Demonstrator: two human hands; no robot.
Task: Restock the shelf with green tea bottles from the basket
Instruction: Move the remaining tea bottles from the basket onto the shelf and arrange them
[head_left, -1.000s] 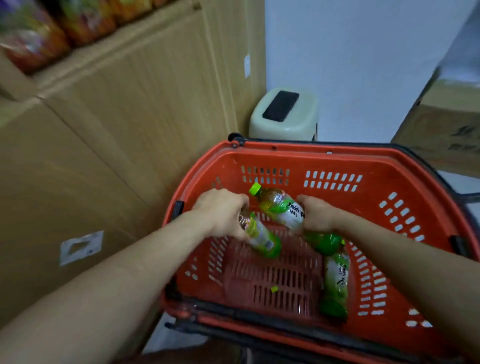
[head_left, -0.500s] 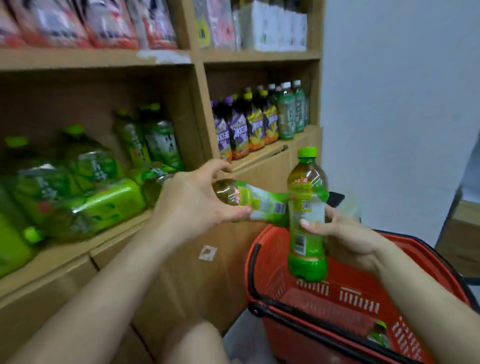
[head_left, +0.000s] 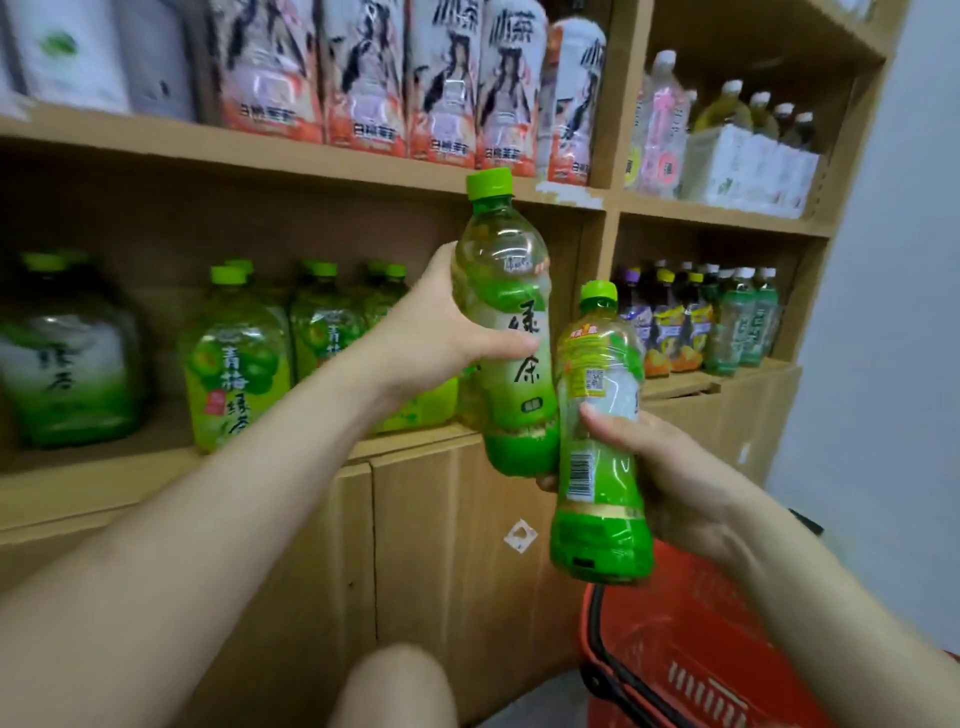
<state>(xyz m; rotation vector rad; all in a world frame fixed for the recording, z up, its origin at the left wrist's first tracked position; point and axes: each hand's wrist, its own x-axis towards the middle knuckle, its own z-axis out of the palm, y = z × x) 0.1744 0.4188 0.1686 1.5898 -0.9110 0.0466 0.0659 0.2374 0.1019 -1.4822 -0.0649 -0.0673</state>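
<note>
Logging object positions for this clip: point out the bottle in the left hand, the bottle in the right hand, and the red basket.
left-hand bottle (head_left: 511, 338): head view, on its label.
right-hand bottle (head_left: 597, 467): head view, on the label near the barcode.
red basket (head_left: 691, 613): head view, on its inner wall.

Both green tea bottles, the taller one (head_left: 506, 332) and the lower one (head_left: 600, 441) just right of it, have lime green caps and solid green bottoms, the lower one with a yellow-and-white label. Below them the basket (head_left: 691, 649) is red-orange with a black handle, and the shelf (head_left: 291, 150) is plain tan.
</note>
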